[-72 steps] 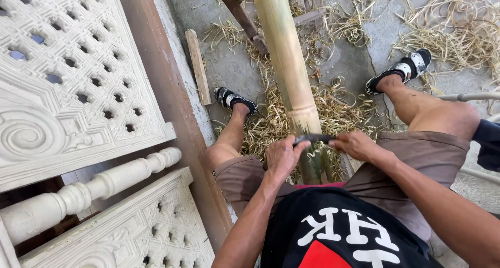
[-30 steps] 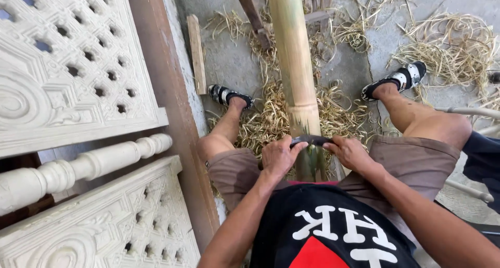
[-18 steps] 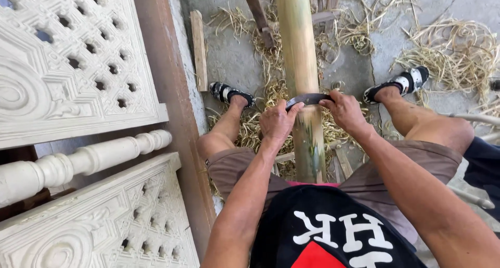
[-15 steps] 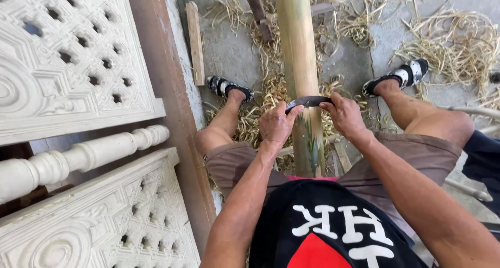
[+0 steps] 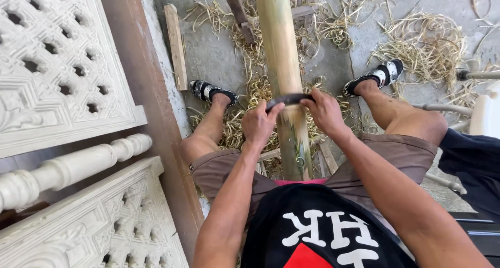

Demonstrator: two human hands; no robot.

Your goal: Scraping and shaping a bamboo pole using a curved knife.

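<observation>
A thick pale bamboo pole (image 5: 278, 44) runs from between my knees away across the floor. A dark curved blade (image 5: 289, 98) lies across the pole. My left hand (image 5: 259, 123) grips the blade's left end and my right hand (image 5: 324, 110) grips its right end. Below the blade the pole's surface looks greenish and blurred. Both arms are stretched forward. My sandalled feet (image 5: 211, 91) (image 5: 378, 75) rest either side of the pole among shavings.
Straw-like shavings (image 5: 424, 52) litter the concrete floor. A carved white lattice panel (image 5: 52, 65), a turned baluster (image 5: 67, 166) and a brown wooden beam (image 5: 148, 101) stand at left. A short wooden slat (image 5: 176, 46) lies beside them. A dark sleeve (image 5: 469, 164) shows at right.
Both hands pushed the blade away from my body along the pole, from near my lap to further up, then stayed about there over the last half second.
</observation>
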